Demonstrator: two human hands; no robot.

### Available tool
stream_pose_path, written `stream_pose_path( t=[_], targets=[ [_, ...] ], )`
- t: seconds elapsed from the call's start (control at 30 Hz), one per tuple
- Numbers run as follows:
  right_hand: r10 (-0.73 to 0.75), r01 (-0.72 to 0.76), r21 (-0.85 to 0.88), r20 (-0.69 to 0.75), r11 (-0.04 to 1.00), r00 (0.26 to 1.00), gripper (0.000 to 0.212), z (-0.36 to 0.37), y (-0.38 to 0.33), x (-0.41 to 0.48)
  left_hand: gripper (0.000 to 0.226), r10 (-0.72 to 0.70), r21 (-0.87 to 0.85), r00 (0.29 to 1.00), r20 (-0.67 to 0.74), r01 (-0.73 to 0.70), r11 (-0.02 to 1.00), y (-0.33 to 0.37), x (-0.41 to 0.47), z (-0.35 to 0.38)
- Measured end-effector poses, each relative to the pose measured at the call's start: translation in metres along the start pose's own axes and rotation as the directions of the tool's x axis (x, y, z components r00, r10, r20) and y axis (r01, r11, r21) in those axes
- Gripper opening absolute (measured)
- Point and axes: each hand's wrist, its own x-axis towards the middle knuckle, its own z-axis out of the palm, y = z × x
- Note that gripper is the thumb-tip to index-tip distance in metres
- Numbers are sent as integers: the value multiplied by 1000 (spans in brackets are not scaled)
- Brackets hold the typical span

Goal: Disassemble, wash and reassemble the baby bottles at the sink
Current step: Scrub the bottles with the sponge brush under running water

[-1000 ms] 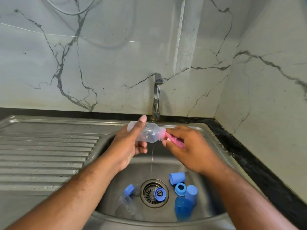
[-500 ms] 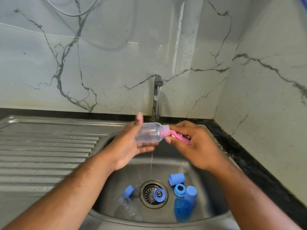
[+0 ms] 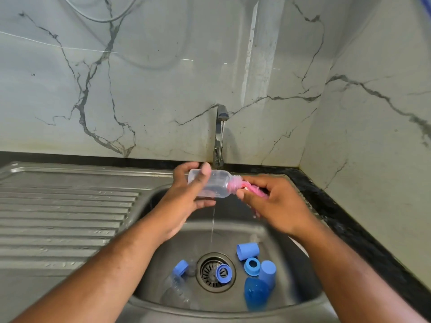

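Observation:
My left hand (image 3: 186, 199) grips a clear baby bottle (image 3: 217, 184) held sideways over the sink basin (image 3: 268, 231), its threaded neck pointing right. My right hand (image 3: 275, 201) pinches a pink cloth (image 3: 250, 188) pushed into the bottle's neck. A thin stream of water falls from the tap (image 3: 220, 134) past the bottle. On the basin floor lie a second clear bottle with a blue collar (image 3: 177, 283), a blue ring on the drain (image 3: 222, 273), another blue ring (image 3: 252, 266), two blue caps (image 3: 247, 251) (image 3: 267, 272) and a blue bottle (image 3: 255, 293).
A ribbed steel drainboard (image 3: 65, 217) stretches to the left of the basin. Marble walls (image 3: 140, 89) close off the back and the right side, with a dark counter strip (image 3: 345, 217) running along the right wall.
Both hands have lifted the bottle slightly toward the tap. The bottle has levelled out, and the pink cloth has shifted at the neck.

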Motion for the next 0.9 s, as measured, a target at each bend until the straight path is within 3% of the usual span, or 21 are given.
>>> stream_pose_path(
  t=[0.1, 0.2, 0.27, 0.4, 0.47, 0.57, 0.7, 0.8, 0.9],
  targets=[
    [-81, 76, -140, -27, 987, 996, 28, 5, -1, -1, 52, -155, -87, 988, -6, 154, 984, 2, 0, 2],
    [-134, 94, -245, -152, 965, 979, 28, -3, -3, -1, 34, -119, -100, 987, -109, 108, 989, 7, 2, -3],
    [-259, 188, -289, -232, 939, 938, 29, -14, -7, -1, 30, -115, -69, 977, -182, 104, 992, 11, 4, -6],
    [-492, 466, -272, -30, 842, 870, 34, -4, -16, -5, 30, -105, 12, 987, -120, 108, 994, 11, 0, -1],
    [-496, 468, -278, -37, 839, 867, 38, 0, -11, -2, 28, -85, 16, 992, -89, 86, 996, 12, -2, 2],
    [-391, 351, -289, -93, 891, 916, 35, -5, -1, 1, 30, -63, -26, 996, -64, 62, 998, 14, -2, 7],
    [-314, 283, -199, -148, 938, 938, 32, 1, -2, -1, 33, -58, -56, 991, -122, 52, 997, 16, 0, 10],
    [-390, 353, -192, -212, 916, 896, 32, 2, -13, -4, 28, -58, -8, 988, -144, 57, 998, 14, 0, 8],
    [-537, 497, -264, -103, 827, 838, 34, 4, -21, -7, 34, -110, -54, 980, -164, 102, 993, 13, 1, 7]
  ],
)
